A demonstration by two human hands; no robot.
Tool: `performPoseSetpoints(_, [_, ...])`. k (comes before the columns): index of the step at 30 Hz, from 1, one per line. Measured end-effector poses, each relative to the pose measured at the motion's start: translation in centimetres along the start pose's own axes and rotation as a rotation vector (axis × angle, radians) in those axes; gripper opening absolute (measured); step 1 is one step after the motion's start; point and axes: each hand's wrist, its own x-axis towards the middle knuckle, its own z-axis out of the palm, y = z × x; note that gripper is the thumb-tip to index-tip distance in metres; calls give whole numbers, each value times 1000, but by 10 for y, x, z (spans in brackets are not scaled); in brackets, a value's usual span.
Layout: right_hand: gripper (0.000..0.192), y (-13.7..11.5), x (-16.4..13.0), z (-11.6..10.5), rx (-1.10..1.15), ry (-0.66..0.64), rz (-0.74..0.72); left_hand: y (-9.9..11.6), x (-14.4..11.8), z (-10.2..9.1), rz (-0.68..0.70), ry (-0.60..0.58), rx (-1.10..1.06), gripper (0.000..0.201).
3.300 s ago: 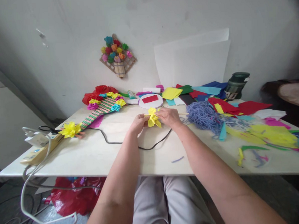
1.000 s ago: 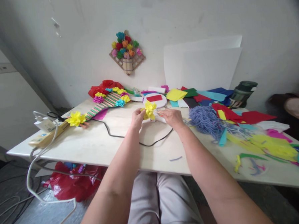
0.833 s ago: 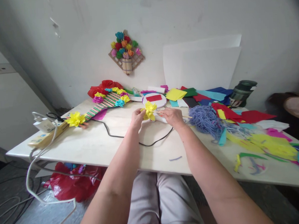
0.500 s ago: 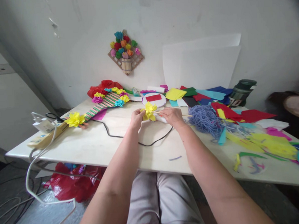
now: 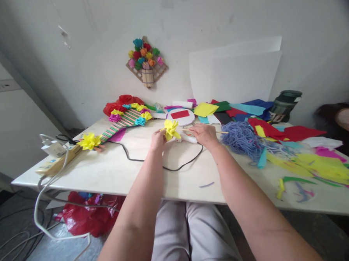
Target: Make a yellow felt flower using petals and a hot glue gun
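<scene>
My left hand (image 5: 159, 139) is closed on a yellow paper flower (image 5: 171, 130), pinching it at its left side. In my right hand (image 5: 204, 134) is a thin wooden stick (image 5: 222, 132); its left end reaches to the flower and its right end sticks out past the hand. Whether the stick touches the flower cannot be made out. Just below, a white glue gun (image 5: 189, 139) with a black cord lies on the table, partly hidden by my right hand. Behind the flower rests a white round disc (image 5: 189, 119) with a red rectangle (image 5: 180, 114) on it.
A woven fan-shaped piece with paper flowers (image 5: 123, 122) lies left, near a power strip (image 5: 57, 162). To the right are tangled blue yarn (image 5: 241, 139), coloured paper sheets (image 5: 206, 109) and a dark bottle (image 5: 284, 106). Scraps lie along the right side of the table (image 5: 183, 184).
The flower has turned so its petals face me more, and it has moved slightly left. The stick now shows more plainly between my hands. The view has shifted slightly.
</scene>
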Motion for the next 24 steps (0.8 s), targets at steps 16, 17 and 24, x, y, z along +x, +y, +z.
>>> performPoseSetpoints(16, [35, -7, 5, -5, 279, -54, 436, -5, -2, -2, -87, -274, -81, 21])
performPoseSetpoints(17, [36, -7, 5, -5, 307, -52, 449, -5, -3, -2, -94, -292, -69, 22])
performPoseSetpoints(24, [39, -1, 7, 7, 572, 38, 502, -3, -12, 3, -136, -429, -1, 24])
